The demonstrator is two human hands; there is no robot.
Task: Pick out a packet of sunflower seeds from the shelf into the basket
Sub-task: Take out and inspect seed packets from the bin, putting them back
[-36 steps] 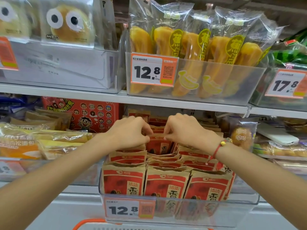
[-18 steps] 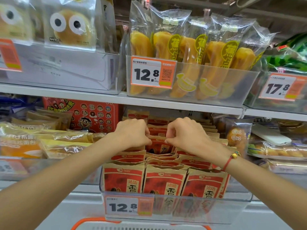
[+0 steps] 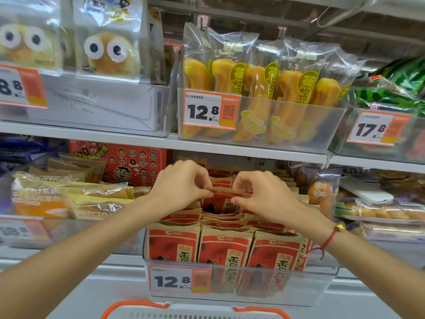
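Note:
Red and tan sunflower seed packets fill a clear bin (image 3: 322,275) on the lower shelf, in several rows. One packet (image 3: 220,202) in a middle row stands lifted above its neighbours. My left hand (image 3: 181,186) pinches its top left corner. My right hand (image 3: 262,194) pinches its top right corner. The packet's lower half is hidden behind the rows in front. The basket (image 3: 138,306), grey with orange handles, shows only its rim at the bottom edge, below the bin.
The upper shelf edge (image 3: 230,148) runs just above my hands, carrying a bin of banana-shaped bread (image 3: 264,93) and googly-eyed buns (image 3: 108,54). Bread packs (image 3: 69,199) lie left of the seeds; more pastries (image 3: 322,194) sit to the right.
Both hands have raised the pinched packet a little out of its row, so more of its red front shows. The view has shifted slightly.

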